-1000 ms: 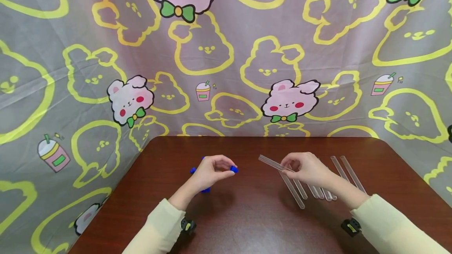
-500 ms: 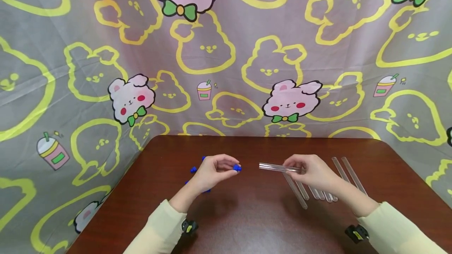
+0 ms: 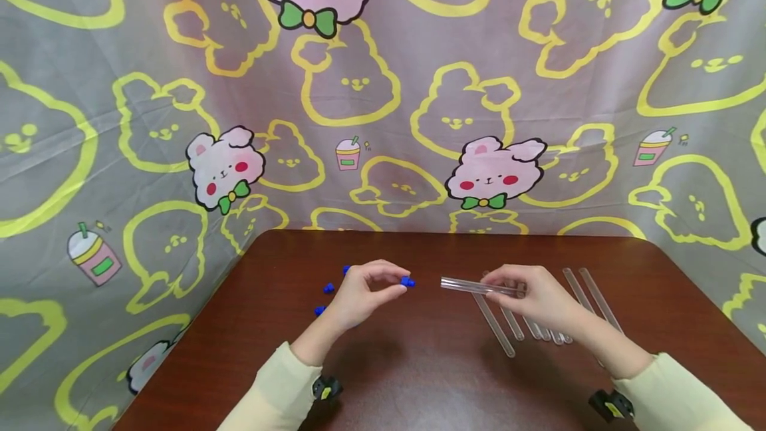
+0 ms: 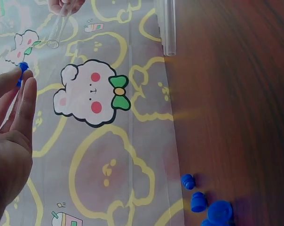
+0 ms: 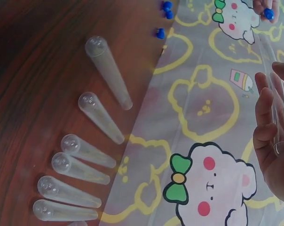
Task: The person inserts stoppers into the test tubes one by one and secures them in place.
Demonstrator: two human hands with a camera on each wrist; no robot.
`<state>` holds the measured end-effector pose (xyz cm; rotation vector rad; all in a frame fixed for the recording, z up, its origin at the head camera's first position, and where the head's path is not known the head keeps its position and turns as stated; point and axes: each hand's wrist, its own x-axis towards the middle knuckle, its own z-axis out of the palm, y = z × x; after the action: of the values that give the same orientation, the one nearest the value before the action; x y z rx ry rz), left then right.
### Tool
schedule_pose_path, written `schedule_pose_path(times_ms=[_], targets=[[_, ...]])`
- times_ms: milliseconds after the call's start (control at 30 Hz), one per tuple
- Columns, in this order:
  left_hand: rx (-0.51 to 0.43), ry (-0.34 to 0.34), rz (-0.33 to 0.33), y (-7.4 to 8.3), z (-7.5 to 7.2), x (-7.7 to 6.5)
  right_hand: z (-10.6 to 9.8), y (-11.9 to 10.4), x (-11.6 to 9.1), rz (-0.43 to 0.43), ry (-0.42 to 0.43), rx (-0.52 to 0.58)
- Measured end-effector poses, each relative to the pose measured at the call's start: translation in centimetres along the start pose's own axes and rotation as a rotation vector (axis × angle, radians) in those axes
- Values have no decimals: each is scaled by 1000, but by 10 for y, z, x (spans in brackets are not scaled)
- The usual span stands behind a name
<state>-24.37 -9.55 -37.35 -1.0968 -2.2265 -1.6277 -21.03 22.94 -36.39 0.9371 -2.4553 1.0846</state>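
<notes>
Between thumb and fingertips, my left hand (image 3: 366,294) pinches a small blue stopper (image 3: 408,281), held above the table with its narrower end toward the right. Opposite it, my right hand (image 3: 535,294) grips a clear test tube (image 3: 461,284) lying nearly level in the air, one end pointing at the stopper. A short gap separates the two. In the left wrist view, the facing end of the held test tube (image 4: 53,44) shows as a ring. The right wrist view has fingers wrapped along the tube (image 5: 279,108).
Several more clear test tubes (image 3: 495,326) lie on the brown table (image 3: 431,364) under and beside the right hand. Loose blue stoppers (image 3: 328,288) lie left of the left hand, partly hidden by it. A patterned cloth (image 3: 395,98) hangs behind the table.
The test tube has swung from a slant to nearly level. My left hand has shifted slightly right, and the stopper has turned so its narrow end faces the tube.
</notes>
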Motion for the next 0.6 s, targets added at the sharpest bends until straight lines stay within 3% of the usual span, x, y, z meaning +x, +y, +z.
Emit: schedule_pose_path(times_ms=[600], targets=[[-55, 12, -42, 5, 4, 6, -2, -5, 7, -94, 48, 13]])
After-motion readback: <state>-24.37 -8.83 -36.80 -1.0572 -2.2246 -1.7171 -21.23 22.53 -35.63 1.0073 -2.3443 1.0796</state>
